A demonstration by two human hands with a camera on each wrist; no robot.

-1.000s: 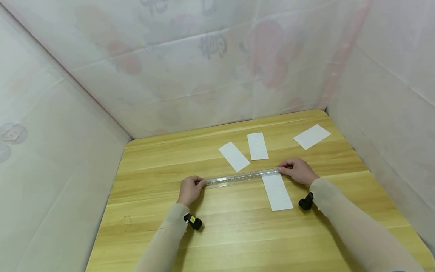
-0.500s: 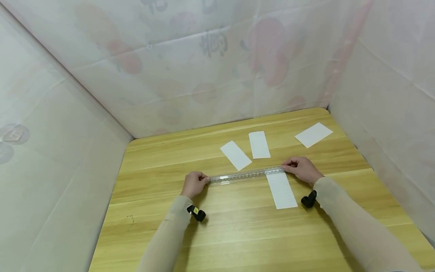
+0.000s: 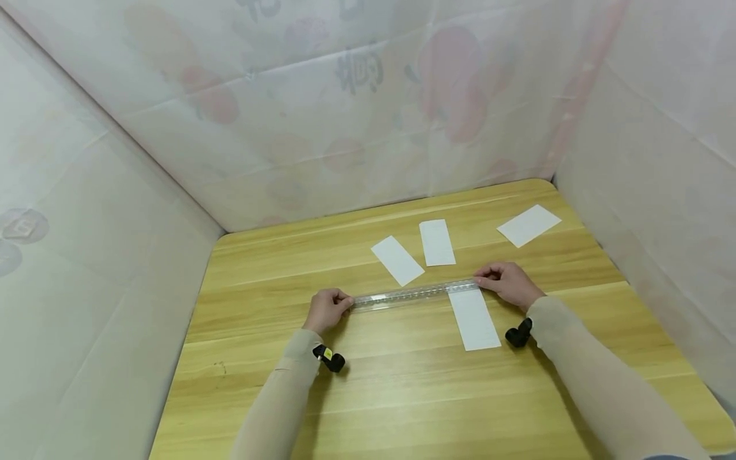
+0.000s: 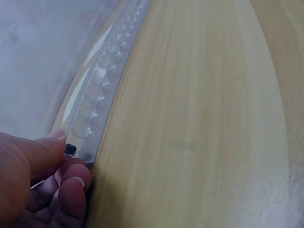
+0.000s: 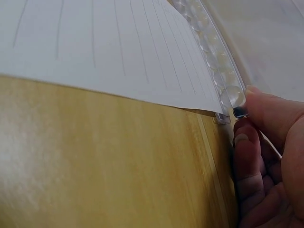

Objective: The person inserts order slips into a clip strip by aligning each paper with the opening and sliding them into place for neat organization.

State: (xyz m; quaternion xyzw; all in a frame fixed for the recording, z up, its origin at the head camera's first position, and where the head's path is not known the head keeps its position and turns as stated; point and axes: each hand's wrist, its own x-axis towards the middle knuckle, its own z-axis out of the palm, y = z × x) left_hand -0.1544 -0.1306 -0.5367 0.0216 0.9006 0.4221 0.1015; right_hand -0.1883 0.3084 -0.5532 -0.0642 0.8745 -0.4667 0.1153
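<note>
A long clear plastic strip [image 3: 402, 296] with a row of round bubble-like cells lies crosswise near the middle of the table. My left hand [image 3: 328, 310] pinches its left end between thumb and fingers; the left wrist view shows a small black piece at the thumb [image 4: 45, 154]. At the opposite end, my right hand [image 3: 507, 284] grips the strip the same way, beside another dark piece. A lined white paper slip [image 3: 474, 321] has its far edge at the strip's right part, overlapped by the clear plastic in the head view.
Beyond the strip lie a slanted paper slip [image 3: 398, 260], a more upright paper slip [image 3: 437, 243] and, at far right, a third paper slip [image 3: 529, 225]. The wooden table [image 3: 379, 409] meets pale cloth walls [image 3: 287, 115] at the back and sides.
Early on, both hands shift slightly to the right with the clear strip, and the lined slip moves along with it. In the last half second the grip and layout barely differ.
</note>
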